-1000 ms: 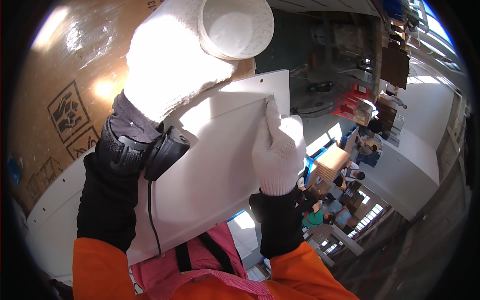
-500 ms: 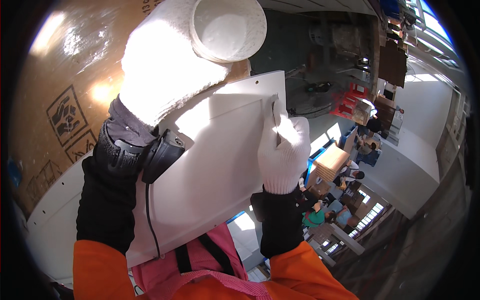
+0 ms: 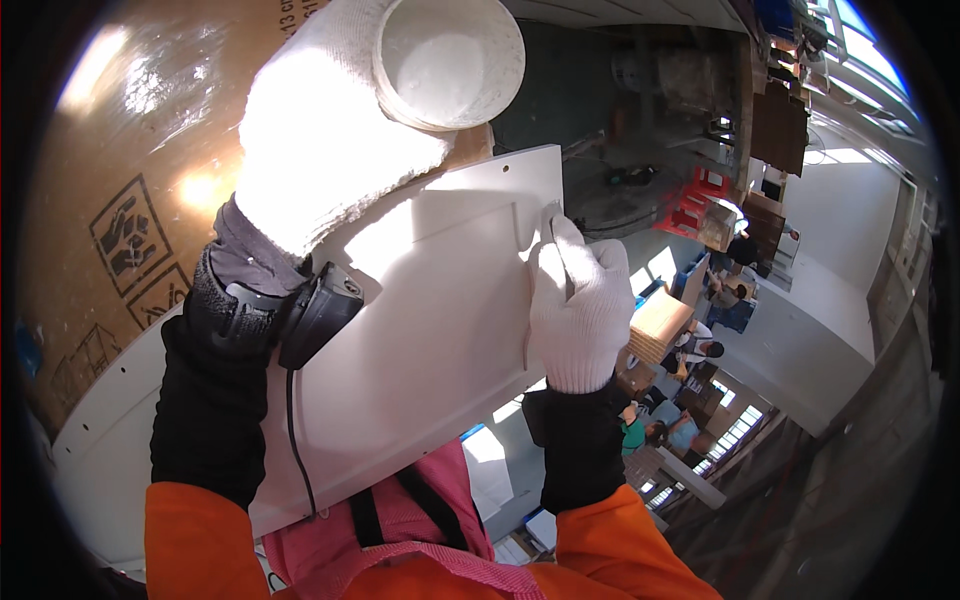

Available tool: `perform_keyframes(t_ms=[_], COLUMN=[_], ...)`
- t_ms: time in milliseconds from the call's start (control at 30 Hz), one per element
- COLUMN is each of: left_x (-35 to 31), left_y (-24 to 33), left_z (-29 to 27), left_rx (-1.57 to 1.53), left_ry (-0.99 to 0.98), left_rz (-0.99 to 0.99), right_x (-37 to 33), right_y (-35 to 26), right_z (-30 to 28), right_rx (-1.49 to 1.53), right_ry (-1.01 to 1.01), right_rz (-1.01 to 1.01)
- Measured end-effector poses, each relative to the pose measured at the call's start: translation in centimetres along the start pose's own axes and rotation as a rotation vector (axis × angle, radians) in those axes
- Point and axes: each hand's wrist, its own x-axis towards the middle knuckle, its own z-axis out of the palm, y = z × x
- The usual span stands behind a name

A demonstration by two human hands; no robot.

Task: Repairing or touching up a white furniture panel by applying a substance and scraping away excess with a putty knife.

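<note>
My left hand [image 3: 330, 140], in a white knit glove bleached by sunlight, grips a white plastic tub [image 3: 452, 62] by its side. Looking into the tub, I see a pale inside. Beneath both arms lies a white panel [image 3: 430, 300] with a shallow recessed outline and small holes along its edge. At the panel's right corner is my gloved right hand [image 3: 580, 310], its fingers pinched together against the surface. A small greyish bit shows at the fingertips; what it is I cannot make out. On my left wrist sits a black device with a cable [image 3: 322, 315].
A brown cardboard carton [image 3: 200, 150] wrapped in shiny film is under the panel at left. Red stools [image 3: 695, 205] stand on the floor beyond. Several people work farther right beside a stack of tan boards [image 3: 660, 325]. A pink apron [image 3: 410, 520] hangs at my front.
My right hand has shifted slightly right and down along the panel's corner, fingers still pinched. The tub and my left hand have barely moved.
</note>
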Motion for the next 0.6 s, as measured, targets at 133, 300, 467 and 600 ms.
perform_keyframes(t_ms=[133,300,467,600], left_x=[-0.5,0.2,0.2,-0.2], left_y=[-0.7,0.3,-0.1,-0.9], left_z=[0.8,0.6,0.1,0.6], left_rx=[-0.212,0.157,0.155,0.145], left_ry=[0.067,-0.035,-0.015,-0.003], left_rz=[-0.055,-0.11,-0.128,-0.148], right_x=[1.1,0.5,0.8,1.3], right_y=[-0.3,1.4,0.1,0.4], right_z=[1.5,2.2,0.4,1.2], right_rx=[0.127,0.02,-0.034,0.057], right_ry=[0.077,0.046,-0.052,0.049], right_rz=[-0.006,-0.093,-0.082,-0.042])
